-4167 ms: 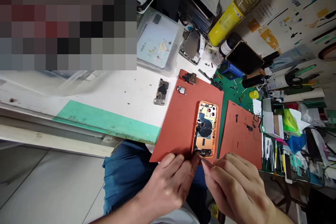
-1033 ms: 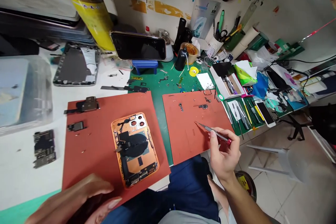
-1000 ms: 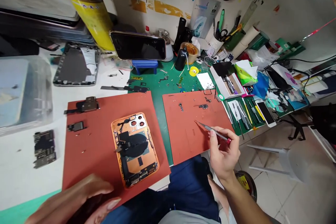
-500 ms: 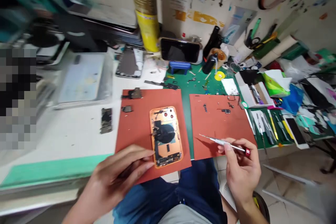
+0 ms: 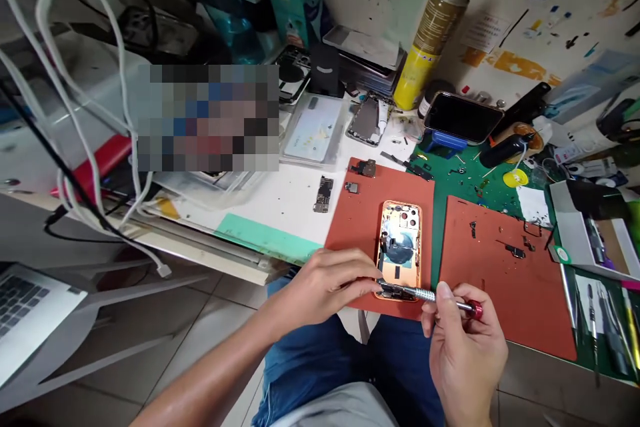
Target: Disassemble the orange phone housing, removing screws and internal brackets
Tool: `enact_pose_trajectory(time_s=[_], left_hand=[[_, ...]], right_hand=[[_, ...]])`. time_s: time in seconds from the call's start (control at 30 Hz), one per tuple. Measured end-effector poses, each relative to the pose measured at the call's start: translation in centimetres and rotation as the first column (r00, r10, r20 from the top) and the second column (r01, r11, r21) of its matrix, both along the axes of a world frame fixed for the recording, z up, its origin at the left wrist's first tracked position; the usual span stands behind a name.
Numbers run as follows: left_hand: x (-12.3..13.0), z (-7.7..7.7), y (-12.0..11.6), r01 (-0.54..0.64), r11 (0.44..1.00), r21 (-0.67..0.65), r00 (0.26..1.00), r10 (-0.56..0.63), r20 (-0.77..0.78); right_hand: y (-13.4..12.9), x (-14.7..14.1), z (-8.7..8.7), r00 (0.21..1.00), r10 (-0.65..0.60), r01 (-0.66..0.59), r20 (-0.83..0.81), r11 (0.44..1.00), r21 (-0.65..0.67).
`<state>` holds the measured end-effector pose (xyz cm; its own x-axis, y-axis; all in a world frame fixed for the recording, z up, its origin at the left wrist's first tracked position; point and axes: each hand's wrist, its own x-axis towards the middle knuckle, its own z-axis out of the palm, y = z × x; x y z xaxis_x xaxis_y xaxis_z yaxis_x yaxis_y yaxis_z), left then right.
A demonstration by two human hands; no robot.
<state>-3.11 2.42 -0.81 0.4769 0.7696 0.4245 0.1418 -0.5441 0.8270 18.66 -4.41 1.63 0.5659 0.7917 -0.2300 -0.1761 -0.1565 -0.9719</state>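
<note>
An open orange phone housing [image 5: 411,260] with dark parts inside lies on the left red mat [image 5: 350,233]. At its lower left corner is my left hand [image 5: 333,283], thumb and fingers pinched at the edge; whether they grip the housing or a small part is hard to tell. My right hand [image 5: 463,333] holds a slim silver screwdriver [image 5: 425,294] with a red end. The tool points left, and its tip is over the dark parts along the housing's bottom edge, near my left fingertips. Contact at the tip cannot be made out.
Small phone parts lie on the right red mat [image 5: 500,287]. A circuit board [image 5: 324,194] sits left of the mats. Behind stand a yellow spray can [image 5: 425,40] and a propped phone [image 5: 463,117]. White cables [image 5: 120,67] hang at the left.
The view has swung left. The screwdriver has moved left from over the right mat to the housing's bottom edge. My left hand stays at the lower left corner.
</note>
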Motion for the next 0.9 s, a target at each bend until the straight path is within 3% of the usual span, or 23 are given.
enact_pose_trajectory(time_s=[0.5,0.73,0.9], left_hand=[[-0.04,0.27,0.1,-0.004,1.0,0.001,0.999,0.004,0.039],[-0.07,0.25,0.14,0.009,1.0,-0.004,0.999,-0.008,0.044],[-0.15,0.27,0.16,0.014,1.0,-0.001,0.999,-0.014,0.036]], right_hand=[[-0.07,-0.09,-0.27,0.996,0.024,-0.028,0.08,0.999,0.041],[-0.67,0.02,-0.08,0.973,0.082,-0.103,0.218,0.991,0.086],[-0.48,0.03,0.34,0.947,0.11,-0.173,0.302,0.967,0.189]])
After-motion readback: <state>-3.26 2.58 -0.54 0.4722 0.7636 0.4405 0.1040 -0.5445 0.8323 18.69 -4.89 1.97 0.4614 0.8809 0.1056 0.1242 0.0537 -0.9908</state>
